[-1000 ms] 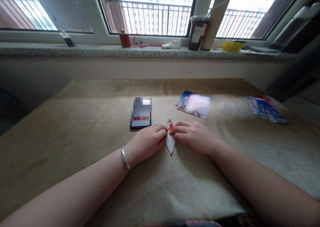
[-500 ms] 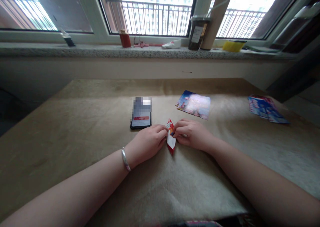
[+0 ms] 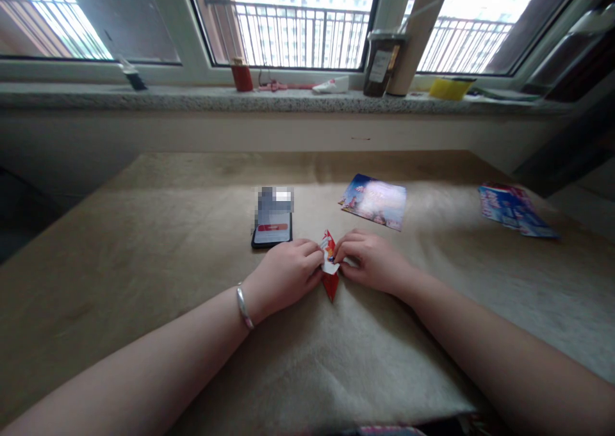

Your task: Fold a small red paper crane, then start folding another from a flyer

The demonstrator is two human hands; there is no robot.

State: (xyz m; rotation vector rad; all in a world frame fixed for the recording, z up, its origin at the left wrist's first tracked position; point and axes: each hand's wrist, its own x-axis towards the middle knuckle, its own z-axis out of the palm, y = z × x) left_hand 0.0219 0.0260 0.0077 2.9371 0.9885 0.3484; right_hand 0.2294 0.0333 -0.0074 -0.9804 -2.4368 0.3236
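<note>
In the head view, the folded paper [image 3: 330, 286] lies on the table [image 3: 182, 250] at the centre of the frame, just below its middle, one red tip pointing down. The left hand [image 3: 294, 268] pinches its left edge with bunched fingers; the right hand [image 3: 369, 258] pinches the white flap on the right between thumb and fingertips. For a clean crease, the left is best kept firm while the right lines up the points before pressing. The phone [image 3: 272, 236] sits close above the left hand, and the printed sheet [image 3: 375, 202] lies above the right, so sideways or downward movement seems freer; the table's near edge crosses the lower right.
</note>
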